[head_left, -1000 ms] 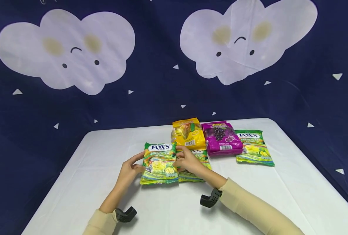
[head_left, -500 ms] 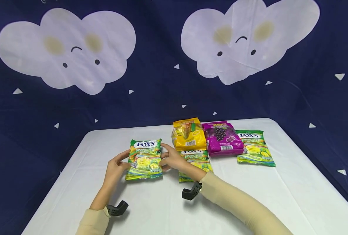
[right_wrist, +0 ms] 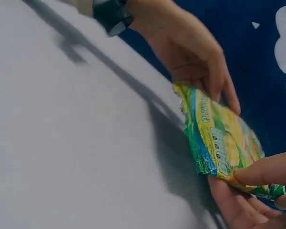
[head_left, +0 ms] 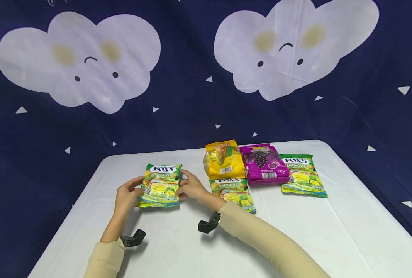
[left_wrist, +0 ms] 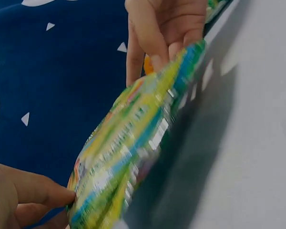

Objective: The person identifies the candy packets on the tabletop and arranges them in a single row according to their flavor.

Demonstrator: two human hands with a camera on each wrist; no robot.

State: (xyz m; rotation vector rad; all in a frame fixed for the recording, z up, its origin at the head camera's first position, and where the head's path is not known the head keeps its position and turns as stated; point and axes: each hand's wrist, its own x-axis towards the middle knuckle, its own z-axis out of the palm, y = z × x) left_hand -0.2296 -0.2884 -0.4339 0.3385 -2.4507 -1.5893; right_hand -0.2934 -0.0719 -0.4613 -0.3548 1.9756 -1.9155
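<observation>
A green and yellow Fox's candy bag (head_left: pixel 159 185) is held by both hands over the left half of the white table (head_left: pixel 178 247). My left hand (head_left: pixel 126 194) pinches its left edge and my right hand (head_left: pixel 190 188) pinches its right edge. In the left wrist view the bag (left_wrist: pixel 133 143) is seen edge-on, lifted off the table, between a thumb at lower left and the right hand (left_wrist: pixel 164 33) at top. The right wrist view shows the same bag (right_wrist: pixel 221 140) with the left hand (right_wrist: pixel 195 57) beyond it.
Further bags lie on the table's right half: a second Fox's bag (head_left: pixel 233 192), a yellow bag (head_left: pixel 224 158), a purple grape bag (head_left: pixel 264 162) and a third Fox's bag (head_left: pixel 301 174). A dark blue cloud-print backdrop (head_left: pixel 178 104) hangs behind.
Both hands have carried the Fox's bag leftward, away from the other bags. The second Fox's bag that it partly covered now lies in full view.
</observation>
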